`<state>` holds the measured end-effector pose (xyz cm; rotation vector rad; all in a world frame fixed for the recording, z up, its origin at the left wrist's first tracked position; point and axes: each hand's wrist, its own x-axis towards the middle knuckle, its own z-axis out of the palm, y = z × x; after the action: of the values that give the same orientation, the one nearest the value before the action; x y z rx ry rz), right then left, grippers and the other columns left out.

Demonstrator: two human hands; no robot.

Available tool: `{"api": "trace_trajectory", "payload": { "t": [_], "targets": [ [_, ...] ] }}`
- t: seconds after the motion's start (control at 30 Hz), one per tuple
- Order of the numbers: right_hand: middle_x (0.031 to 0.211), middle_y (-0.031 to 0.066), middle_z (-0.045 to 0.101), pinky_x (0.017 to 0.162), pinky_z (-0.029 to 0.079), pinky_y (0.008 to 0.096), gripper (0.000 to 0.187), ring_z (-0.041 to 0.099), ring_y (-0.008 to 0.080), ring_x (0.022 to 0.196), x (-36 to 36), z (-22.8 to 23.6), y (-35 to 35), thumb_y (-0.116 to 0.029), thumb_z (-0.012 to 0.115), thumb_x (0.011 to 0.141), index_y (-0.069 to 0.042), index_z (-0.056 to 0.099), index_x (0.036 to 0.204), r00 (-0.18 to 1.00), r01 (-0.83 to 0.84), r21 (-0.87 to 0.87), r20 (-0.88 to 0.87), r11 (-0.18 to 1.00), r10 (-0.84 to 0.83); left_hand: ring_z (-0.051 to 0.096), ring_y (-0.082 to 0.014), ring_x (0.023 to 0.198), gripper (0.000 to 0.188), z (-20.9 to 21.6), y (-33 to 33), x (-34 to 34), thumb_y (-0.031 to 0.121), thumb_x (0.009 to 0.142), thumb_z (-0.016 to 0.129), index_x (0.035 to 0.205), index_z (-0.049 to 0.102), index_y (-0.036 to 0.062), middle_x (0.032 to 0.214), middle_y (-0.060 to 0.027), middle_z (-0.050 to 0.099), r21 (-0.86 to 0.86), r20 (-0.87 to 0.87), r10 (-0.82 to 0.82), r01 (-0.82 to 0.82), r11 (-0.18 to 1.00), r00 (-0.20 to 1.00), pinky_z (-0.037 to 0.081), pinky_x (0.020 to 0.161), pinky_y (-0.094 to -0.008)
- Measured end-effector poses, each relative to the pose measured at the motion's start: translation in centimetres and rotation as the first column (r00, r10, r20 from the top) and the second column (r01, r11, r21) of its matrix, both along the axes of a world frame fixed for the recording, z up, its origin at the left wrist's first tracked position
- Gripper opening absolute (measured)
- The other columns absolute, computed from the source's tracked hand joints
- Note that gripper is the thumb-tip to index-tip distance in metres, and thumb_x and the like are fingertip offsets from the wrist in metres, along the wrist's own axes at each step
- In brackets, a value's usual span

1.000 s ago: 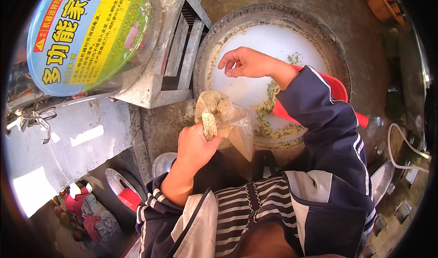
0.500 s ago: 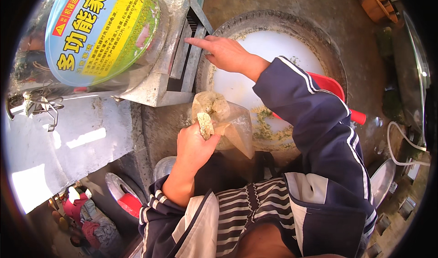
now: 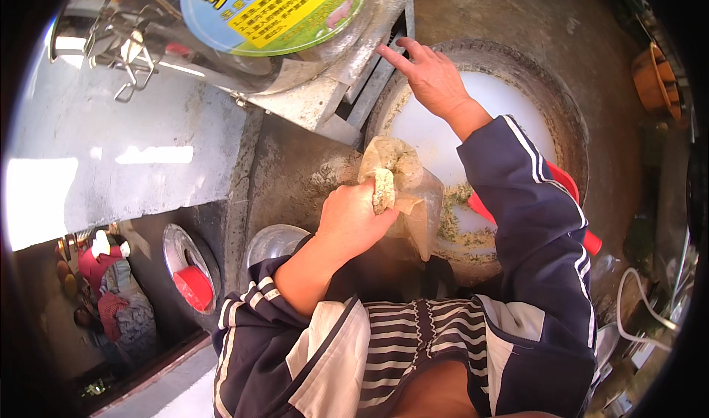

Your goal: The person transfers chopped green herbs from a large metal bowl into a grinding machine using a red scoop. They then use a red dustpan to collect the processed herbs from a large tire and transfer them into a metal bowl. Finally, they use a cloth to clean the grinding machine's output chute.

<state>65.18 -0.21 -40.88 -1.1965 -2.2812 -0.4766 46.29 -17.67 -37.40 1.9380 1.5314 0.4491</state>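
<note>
My left hand is closed round the gathered neck of a translucent plastic bag, crusted with pale, crumbly bits. The bag hangs over the near left rim of a wide round tub. Milky white liquid lies in the tub, with green and yellowish bits near its front. Reaching over the tub, my right hand holds nothing, its fingers stretched apart. Those fingertips are at the slatted edge of a metal machine; whether they touch it I cannot tell. A red scoop rests at the tub's right, partly behind my right sleeve.
A clear drum with a round blue-and-yellow label tops the machine. A pale panel stands at the left. Below it are a metal basin holding something red, and piled cloth. An orange bucket stands far right.
The view has shifted left, so the machine and tub appear farther right. My right hand's fingers have spread from a single pointing finger. The bag stays in my left hand.
</note>
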Motion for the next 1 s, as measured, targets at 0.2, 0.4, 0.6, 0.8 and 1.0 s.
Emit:
{"api": "trace_trajectory", "payload": {
  "t": [0.2, 0.4, 0.6, 0.8, 1.0],
  "targets": [
    [0.127, 0.0088, 0.044, 0.077, 0.046, 0.0357, 0.086, 0.054, 0.0217, 0.099, -0.1, -0.9, 0.0, 0.003, 0.055, 0.074, -0.04, 0.02, 0.141, 0.995, 0.042, -0.002, 0.088, 0.999, -0.042, 0.061, -0.0387, 0.07, 0.034, 0.6, -0.3, -0.3, 0.028, 0.068, 0.066, 0.085, 0.061, -0.0012, 0.071, -0.0215, 0.062, -0.011, 0.012, -0.001, 0.001, 1.0, 1.0, 0.05, 0.066, -0.0438],
    [0.126, 0.0065, 0.045, 0.076, 0.045, 0.0332, 0.079, 0.054, 0.0195, 0.101, -0.7, -0.7, 0.4, -0.001, 0.055, 0.077, -0.039, 0.024, 0.14, 0.993, 0.041, 0.034, 0.106, 0.999, -0.044, 0.063, -0.0329, 0.068, 0.03, 0.3, -0.2, -0.3, 0.019, 0.067, 0.066, 0.09, 0.063, 0.0014, 0.072, -0.0181, 0.063, -0.021, 0.033, 0.037, -0.037, 0.999, 0.999, 0.049, 0.064, -0.0368],
    [0.121, 0.0048, 0.046, 0.08, 0.043, 0.033, 0.069, 0.054, 0.0201, 0.1, -1.2, 0.8, 0.4, 0.003, 0.053, 0.073, -0.03, 0.04, 0.132, 0.998, 0.017, 0.001, 0.053, 1.0, -0.017, 0.063, -0.0226, 0.064, 0.027, 0.5, 0.0, -0.2, 0.011, 0.066, 0.065, 0.091, 0.063, 0.001, 0.07, -0.0145, 0.063, 0.003, 0.101, 0.045, -0.046, 0.999, 0.994, 0.048, 0.062, -0.0312],
    [0.11, 0.004, 0.049, 0.075, 0.041, 0.0321, 0.042, 0.051, 0.0184, 0.097, 1.0, -2.3, 0.3, -0.011, 0.054, 0.077, -0.024, 0.049, 0.117, 0.986, 0.029, -0.023, 0.167, 0.999, -0.025, 0.062, -0.0176, 0.063, 0.026, 0.4, 0.1, -0.5, 0.009, 0.066, 0.064, 0.091, 0.063, -0.0002, 0.069, -0.0128, 0.064, 0.019, 0.126, 0.047, -0.049, 0.999, 0.991, 0.048, 0.061, -0.0296],
    [0.129, 0.0062, 0.042, 0.079, 0.043, 0.0343, 0.058, 0.05, 0.0183, 0.105, 4.4, -8.5, -2.0, -0.008, 0.053, 0.079, -0.024, 0.04, 0.133, 0.945, 0.247, -0.285, 0.282, 0.926, -0.166, 0.062, -0.0348, 0.07, 0.028, 0.7, 0.7, -0.1, 0.02, 0.068, 0.065, 0.092, 0.064, 0.0038, 0.073, -0.017, 0.063, -0.01, 0.133, 0.036, -0.035, 0.999, 0.99, 0.05, 0.064, -0.0384]
  ]
}}
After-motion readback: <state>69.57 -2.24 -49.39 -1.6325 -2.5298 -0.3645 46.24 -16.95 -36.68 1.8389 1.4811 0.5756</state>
